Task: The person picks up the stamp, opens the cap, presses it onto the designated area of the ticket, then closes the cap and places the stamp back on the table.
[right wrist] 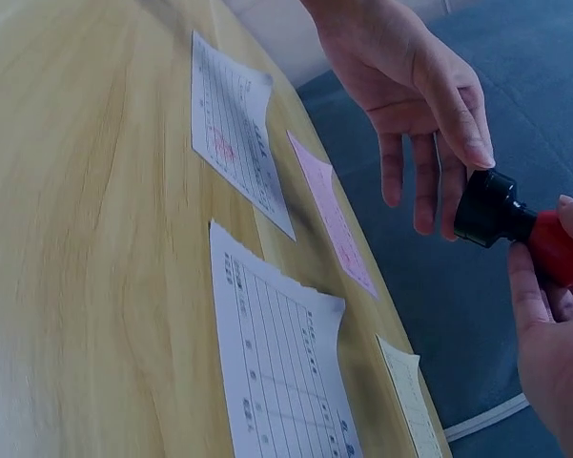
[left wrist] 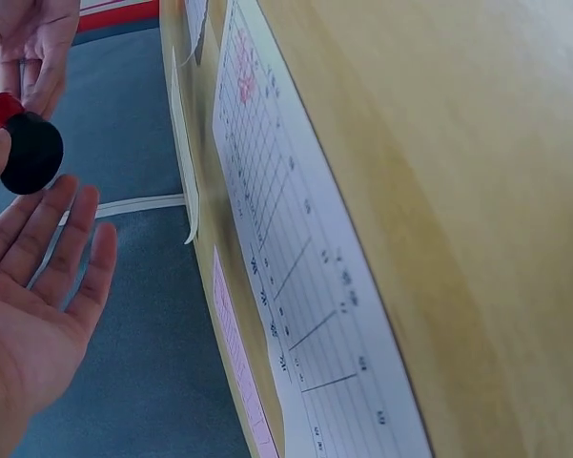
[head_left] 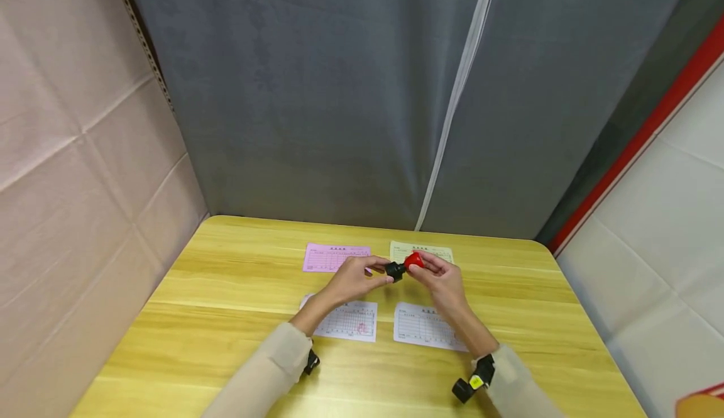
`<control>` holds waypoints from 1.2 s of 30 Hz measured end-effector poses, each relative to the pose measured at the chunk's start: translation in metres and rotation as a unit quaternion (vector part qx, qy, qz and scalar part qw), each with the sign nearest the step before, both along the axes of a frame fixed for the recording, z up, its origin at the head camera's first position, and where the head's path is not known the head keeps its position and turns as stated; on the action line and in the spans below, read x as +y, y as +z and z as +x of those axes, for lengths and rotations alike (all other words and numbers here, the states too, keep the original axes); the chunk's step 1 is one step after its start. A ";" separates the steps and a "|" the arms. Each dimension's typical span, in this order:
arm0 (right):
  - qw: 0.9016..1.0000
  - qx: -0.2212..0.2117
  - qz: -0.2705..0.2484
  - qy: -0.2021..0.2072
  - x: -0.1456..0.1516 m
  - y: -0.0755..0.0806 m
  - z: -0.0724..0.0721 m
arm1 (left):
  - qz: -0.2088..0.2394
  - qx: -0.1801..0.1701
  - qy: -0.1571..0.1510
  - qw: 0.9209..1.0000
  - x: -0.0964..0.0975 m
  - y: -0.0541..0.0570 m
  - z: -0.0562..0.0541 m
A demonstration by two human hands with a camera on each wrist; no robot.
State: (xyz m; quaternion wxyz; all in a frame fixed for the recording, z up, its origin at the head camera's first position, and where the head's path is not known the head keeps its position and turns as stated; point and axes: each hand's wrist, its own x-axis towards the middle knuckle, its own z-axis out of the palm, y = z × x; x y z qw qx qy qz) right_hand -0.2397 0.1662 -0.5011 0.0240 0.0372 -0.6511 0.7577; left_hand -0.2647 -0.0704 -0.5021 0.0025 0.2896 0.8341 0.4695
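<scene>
A rubber stamp with a red knob handle and a round black base is held between both hands above the table. My left hand pinches the black base between thumb and forefinger. In the left wrist view, its other fingers spread loosely below the black base. From the other side, my right hand grips the red knob, which partly hides behind its fingers in the right wrist view. There the stamp lies sideways, its black end toward the left hand.
Four slips lie on the wooden table: a pink form, a yellow form, a white form with a red stamp mark and another white form. A grey curtain hangs behind the table.
</scene>
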 end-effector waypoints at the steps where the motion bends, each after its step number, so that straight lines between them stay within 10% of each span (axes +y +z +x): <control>1: 1.000 0.001 0.014 -0.002 0.002 0.000 0.000 | -0.004 0.000 -0.002 1.000 0.000 0.000 0.000; 17: 0.982 0.006 0.189 -0.025 0.055 -0.002 0.000 | -0.072 0.021 0.015 0.997 -0.028 -0.009 0.002; 36: 0.920 0.056 0.387 -0.023 0.116 -0.005 -0.006 | -0.121 0.027 0.070 0.990 -0.089 -0.016 -0.003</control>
